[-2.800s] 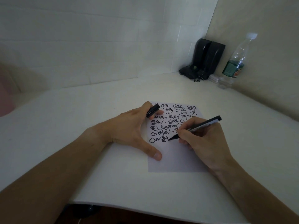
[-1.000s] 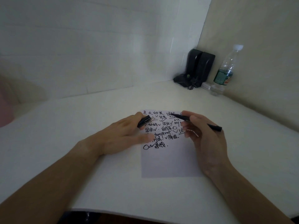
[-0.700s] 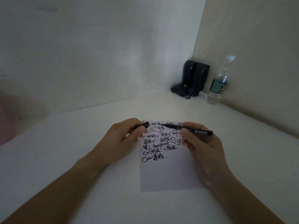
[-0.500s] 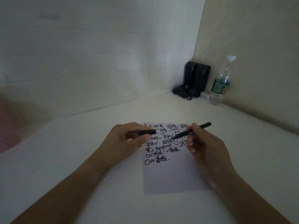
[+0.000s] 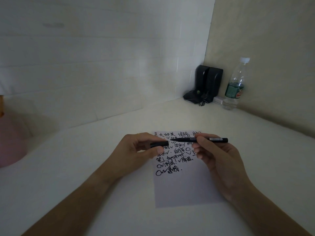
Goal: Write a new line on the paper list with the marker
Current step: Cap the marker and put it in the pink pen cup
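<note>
With the marker point(image 5: 201, 139) pinched in the right hand point(image 5: 216, 155) and its cap point(image 5: 159, 144) gripped in the left hand point(image 5: 136, 150), both above the paper point(image 5: 185, 188) at 12 o'clock, a misaligned tip could ink the fingers during capping.

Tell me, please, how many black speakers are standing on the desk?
2: one speaker and a second speaker touching beside it, both upright in the far corner, left of the water bottle.
</note>
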`<state>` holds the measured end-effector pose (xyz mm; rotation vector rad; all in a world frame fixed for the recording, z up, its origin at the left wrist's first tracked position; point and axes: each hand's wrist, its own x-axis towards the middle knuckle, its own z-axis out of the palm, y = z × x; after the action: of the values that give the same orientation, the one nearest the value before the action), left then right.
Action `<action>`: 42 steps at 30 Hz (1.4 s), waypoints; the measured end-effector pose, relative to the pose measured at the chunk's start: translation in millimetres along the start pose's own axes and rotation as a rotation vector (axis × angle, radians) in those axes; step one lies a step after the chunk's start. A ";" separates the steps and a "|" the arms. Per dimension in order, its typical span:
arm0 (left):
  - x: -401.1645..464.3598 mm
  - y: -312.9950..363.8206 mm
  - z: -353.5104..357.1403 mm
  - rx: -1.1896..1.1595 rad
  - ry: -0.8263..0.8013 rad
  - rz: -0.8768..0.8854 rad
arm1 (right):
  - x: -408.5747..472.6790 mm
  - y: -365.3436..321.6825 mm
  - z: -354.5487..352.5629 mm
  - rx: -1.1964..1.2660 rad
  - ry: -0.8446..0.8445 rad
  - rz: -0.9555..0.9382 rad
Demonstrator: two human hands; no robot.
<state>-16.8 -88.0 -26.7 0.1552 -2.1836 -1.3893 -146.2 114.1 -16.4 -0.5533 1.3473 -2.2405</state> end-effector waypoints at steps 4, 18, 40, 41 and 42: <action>0.2 2.1 -0.6 0.000 -0.010 -0.004 | 0.0 1.0 -1.3 -0.016 -0.009 0.003; -1.7 -0.4 3.9 -0.118 -0.077 -0.011 | -5.0 3.4 3.7 -0.149 -0.150 0.088; 1.8 5.5 7.0 -0.069 -0.169 -0.116 | 0.1 13.5 1.9 -0.525 -0.192 -0.155; 3.2 6.2 6.9 -0.065 -0.153 -0.132 | 0.8 14.2 2.8 -0.553 -0.207 -0.152; 4.1 7.7 6.4 -0.070 -0.137 -0.148 | 0.5 15.2 4.6 -0.596 -0.215 -0.167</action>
<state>-21.9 -80.8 -20.5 0.2045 -2.2694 -1.5988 -141.3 104.3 -27.9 -1.1093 1.9052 -1.8038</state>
